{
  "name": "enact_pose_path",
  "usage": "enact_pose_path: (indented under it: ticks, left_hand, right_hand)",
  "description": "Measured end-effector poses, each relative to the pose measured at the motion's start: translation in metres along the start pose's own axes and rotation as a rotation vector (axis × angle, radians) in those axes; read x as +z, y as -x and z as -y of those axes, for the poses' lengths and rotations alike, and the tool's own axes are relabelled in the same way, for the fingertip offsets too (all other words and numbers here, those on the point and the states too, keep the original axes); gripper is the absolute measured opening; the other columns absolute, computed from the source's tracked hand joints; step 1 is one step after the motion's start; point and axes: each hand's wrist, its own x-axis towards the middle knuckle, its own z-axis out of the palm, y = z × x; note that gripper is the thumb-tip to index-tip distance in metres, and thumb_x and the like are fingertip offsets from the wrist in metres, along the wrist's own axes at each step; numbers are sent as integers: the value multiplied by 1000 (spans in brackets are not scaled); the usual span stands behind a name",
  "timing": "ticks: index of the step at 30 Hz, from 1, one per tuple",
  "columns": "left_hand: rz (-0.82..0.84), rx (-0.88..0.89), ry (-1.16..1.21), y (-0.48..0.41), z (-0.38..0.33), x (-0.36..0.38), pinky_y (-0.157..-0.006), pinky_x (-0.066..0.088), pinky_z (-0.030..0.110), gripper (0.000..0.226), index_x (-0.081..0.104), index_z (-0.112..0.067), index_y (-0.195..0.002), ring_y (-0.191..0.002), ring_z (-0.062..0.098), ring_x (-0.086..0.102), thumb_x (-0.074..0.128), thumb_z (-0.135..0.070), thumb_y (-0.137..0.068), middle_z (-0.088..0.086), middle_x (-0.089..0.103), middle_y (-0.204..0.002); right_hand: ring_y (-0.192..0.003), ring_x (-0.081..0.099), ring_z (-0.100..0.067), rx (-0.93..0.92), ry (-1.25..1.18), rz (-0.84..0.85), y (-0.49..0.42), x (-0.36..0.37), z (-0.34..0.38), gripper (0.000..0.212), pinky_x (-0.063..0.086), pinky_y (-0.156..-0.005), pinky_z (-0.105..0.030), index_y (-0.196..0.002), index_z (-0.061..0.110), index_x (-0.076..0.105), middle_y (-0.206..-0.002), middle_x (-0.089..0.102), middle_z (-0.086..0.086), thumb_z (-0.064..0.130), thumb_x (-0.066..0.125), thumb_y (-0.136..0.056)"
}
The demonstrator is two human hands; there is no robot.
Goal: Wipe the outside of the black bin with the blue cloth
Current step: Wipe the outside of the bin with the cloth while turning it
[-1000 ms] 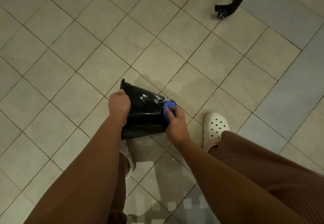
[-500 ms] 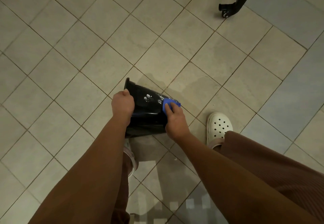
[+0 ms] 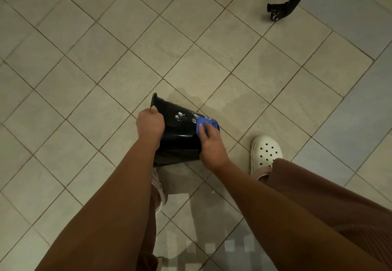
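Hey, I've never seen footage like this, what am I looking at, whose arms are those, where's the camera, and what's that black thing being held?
No machine here: a person wears one wide camera on the head, looking down, so both arms are their own. The left hand grips the rim of a black bin tipped on its side. The right hand presses a blue cloth against the bin's wall near its base. White smears show on that wall. On the tiled floor are the person's white clog and, farther off, a black wheeled leg.
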Motion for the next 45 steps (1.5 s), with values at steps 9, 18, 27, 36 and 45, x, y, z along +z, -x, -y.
enact_pose_path:
  ticks: [9,18,27,36,45]
  left_hand:
    - [-20,12,-14,0,-1,2,-59,35,26,38,59,4,-106,-69,16,47,33,-25,-106,16,58,-90]
    - [4,25,-2,3,-3,4,-58,37,25,40,58,7,-113,-98,35,61,33,-23,-106,27,61,-114]
    - [10,64,-43,3,-2,4,-58,39,27,40,58,6,-111,-71,18,52,32,-24,-106,21,59,-96]
    - [9,66,-49,5,-3,6,-67,43,32,41,58,6,-110,-85,30,59,32,-25,-106,23,60,-98]
    - [32,108,-52,7,-3,9,-69,44,31,39,58,3,-107,-90,31,61,32,-26,-106,20,59,-94]
  right_hand:
    - [-137,19,-37,179,65,4,4,11,32,86,27,-114,-46,-148,4,2,-150,10,-24,7,62,-85]
    - [-141,14,-32,146,58,75,-16,-12,25,95,19,-117,-44,-150,10,2,-153,10,-16,9,68,-81]
    - [-142,7,-36,98,93,112,-15,-9,50,88,17,-116,-49,-149,6,1,-153,6,-20,6,61,-85]
    - [-135,21,-35,201,88,128,-13,-16,52,90,23,-114,-46,-148,5,4,-147,18,-20,8,65,-82]
    - [-142,11,-32,60,164,127,-24,-24,37,97,16,-117,-45,-150,11,1,-154,10,-15,12,69,-80]
